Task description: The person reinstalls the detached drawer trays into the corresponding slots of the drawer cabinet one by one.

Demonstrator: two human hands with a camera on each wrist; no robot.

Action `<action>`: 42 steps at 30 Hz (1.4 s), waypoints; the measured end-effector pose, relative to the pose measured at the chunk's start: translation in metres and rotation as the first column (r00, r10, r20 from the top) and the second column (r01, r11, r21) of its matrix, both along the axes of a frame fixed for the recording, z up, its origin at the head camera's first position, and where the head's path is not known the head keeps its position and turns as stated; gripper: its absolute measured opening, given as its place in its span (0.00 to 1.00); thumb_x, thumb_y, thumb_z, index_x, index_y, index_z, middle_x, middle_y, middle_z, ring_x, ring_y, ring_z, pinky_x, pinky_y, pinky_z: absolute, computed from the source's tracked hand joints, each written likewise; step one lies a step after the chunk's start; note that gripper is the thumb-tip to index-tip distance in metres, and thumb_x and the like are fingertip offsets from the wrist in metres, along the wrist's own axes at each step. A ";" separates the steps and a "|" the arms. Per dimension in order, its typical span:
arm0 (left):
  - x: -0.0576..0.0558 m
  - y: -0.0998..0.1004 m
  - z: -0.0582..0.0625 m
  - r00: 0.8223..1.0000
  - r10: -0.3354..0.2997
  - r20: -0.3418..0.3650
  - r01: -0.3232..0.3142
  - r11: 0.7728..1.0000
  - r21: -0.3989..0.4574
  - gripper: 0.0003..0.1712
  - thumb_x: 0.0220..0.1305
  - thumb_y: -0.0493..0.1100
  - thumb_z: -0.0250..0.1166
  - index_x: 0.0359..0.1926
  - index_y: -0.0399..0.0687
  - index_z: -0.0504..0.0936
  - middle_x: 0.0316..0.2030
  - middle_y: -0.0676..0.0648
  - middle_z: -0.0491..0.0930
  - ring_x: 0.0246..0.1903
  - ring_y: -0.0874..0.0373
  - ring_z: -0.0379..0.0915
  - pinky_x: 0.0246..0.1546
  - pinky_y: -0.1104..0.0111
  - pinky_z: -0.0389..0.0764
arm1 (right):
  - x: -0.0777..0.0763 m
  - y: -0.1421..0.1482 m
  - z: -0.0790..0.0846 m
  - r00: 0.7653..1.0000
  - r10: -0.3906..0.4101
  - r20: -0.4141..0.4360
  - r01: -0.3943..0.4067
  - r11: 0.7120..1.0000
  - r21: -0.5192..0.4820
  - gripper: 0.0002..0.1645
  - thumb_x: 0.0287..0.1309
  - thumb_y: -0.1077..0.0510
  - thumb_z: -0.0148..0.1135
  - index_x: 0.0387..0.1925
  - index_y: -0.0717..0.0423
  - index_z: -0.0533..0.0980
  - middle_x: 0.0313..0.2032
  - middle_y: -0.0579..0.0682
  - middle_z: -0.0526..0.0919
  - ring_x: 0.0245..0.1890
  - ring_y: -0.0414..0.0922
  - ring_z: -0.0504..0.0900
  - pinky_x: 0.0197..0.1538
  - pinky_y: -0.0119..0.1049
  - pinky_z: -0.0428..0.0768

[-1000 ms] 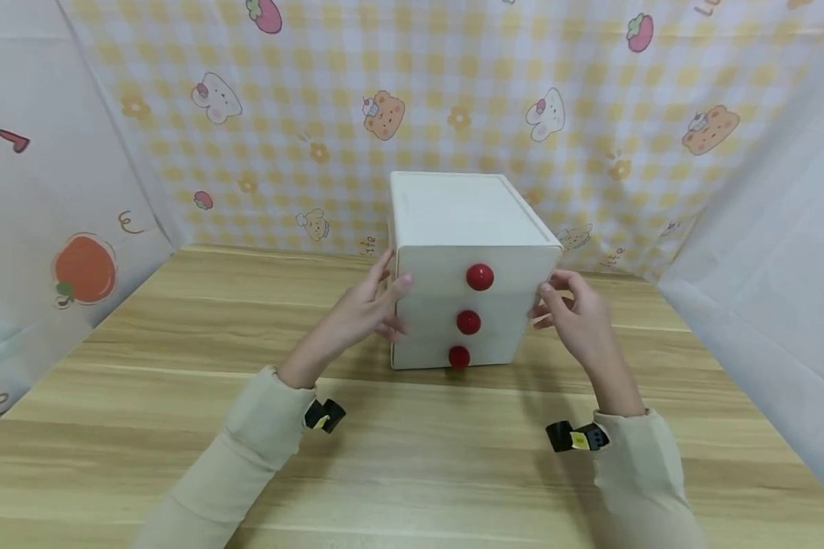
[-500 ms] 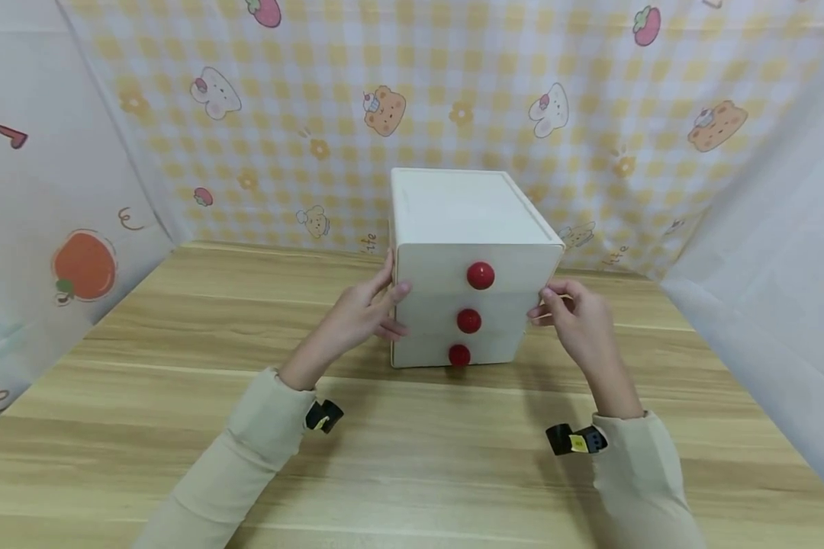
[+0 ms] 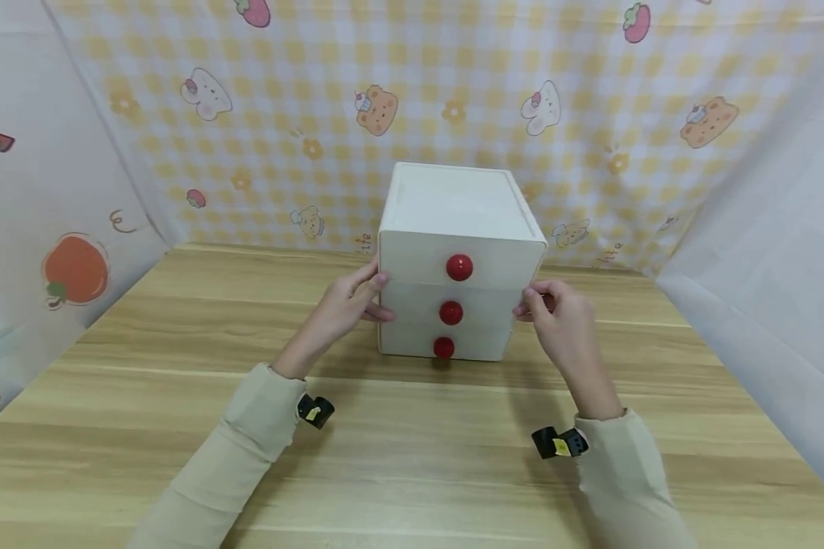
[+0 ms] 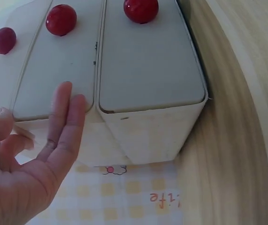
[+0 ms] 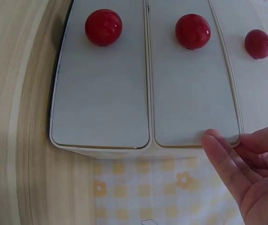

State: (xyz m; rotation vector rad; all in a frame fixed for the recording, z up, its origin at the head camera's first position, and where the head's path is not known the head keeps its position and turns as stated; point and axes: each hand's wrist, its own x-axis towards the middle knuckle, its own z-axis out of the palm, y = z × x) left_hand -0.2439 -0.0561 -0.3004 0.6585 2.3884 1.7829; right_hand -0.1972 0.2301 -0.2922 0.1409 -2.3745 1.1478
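Observation:
Between my two hands on the wooden table stands a white drawer cabinet [image 3: 415, 259], with three drawers and one round red knob [image 3: 459, 268] on each. My left hand [image 3: 343, 305] holds its left front edge, thumb and index finger bent there; in the left wrist view two longer fingers [image 4: 68, 124] reach across a drawer front. At the opposite edge, level with the middle drawer, my right hand [image 3: 566, 320] grips the corner. A fingertip [image 5: 211, 136] lies on the middle drawer front in the right wrist view. All drawers look closed.
A yellow checked cloth [image 3: 261, 152] with cartoon animals hangs behind the cabinet. White cloth walls [image 3: 34, 183] flank the wooden table [image 3: 419, 450] on both sides. Each wrist carries a small black camera [image 3: 559, 442].
The cabinet has turned clockwise as seen from above, its front shifting left and now facing more squarely toward me. Both hands have moved slightly left along with it.

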 end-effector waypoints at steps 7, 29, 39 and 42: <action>-0.005 -0.001 -0.003 1.000 0.014 0.016 -0.015 0.998 0.056 0.30 0.70 0.51 0.47 0.70 0.56 0.54 0.67 0.37 0.58 0.34 0.47 0.83 0.46 0.59 0.81 | -0.002 -0.006 -0.002 0.999 -0.040 -0.023 0.039 0.998 -0.055 0.11 0.63 0.66 0.50 0.38 0.72 0.76 0.28 0.65 0.82 0.24 0.39 0.81 0.31 0.26 0.82; -0.014 0.003 -0.011 0.983 0.181 -0.042 -0.173 0.974 0.149 0.24 0.65 0.38 0.57 0.62 0.46 0.69 0.54 0.40 0.74 0.30 0.51 0.83 0.35 0.68 0.83 | -0.004 -0.008 -0.006 0.999 -0.032 0.044 0.035 0.997 -0.068 0.19 0.62 0.66 0.53 0.53 0.71 0.71 0.51 0.63 0.76 0.48 0.55 0.80 0.52 0.46 0.79; -0.019 0.007 -0.013 0.965 0.246 -0.088 -0.238 0.966 0.099 0.22 0.64 0.39 0.58 0.59 0.46 0.73 0.52 0.40 0.78 0.32 0.49 0.83 0.33 0.72 0.83 | -0.004 -0.008 -0.006 0.998 0.007 0.067 -0.003 0.998 -0.066 0.22 0.62 0.66 0.52 0.58 0.70 0.68 0.55 0.64 0.74 0.51 0.55 0.79 0.55 0.42 0.76; -0.021 0.008 -0.012 0.964 0.251 -0.087 -0.244 0.966 0.088 0.21 0.64 0.40 0.58 0.58 0.44 0.74 0.51 0.39 0.79 0.32 0.48 0.83 0.32 0.72 0.83 | -0.004 -0.008 -0.008 0.997 0.043 0.070 -0.039 0.997 -0.065 0.24 0.62 0.67 0.52 0.59 0.71 0.66 0.56 0.65 0.73 0.52 0.56 0.78 0.54 0.40 0.76</action>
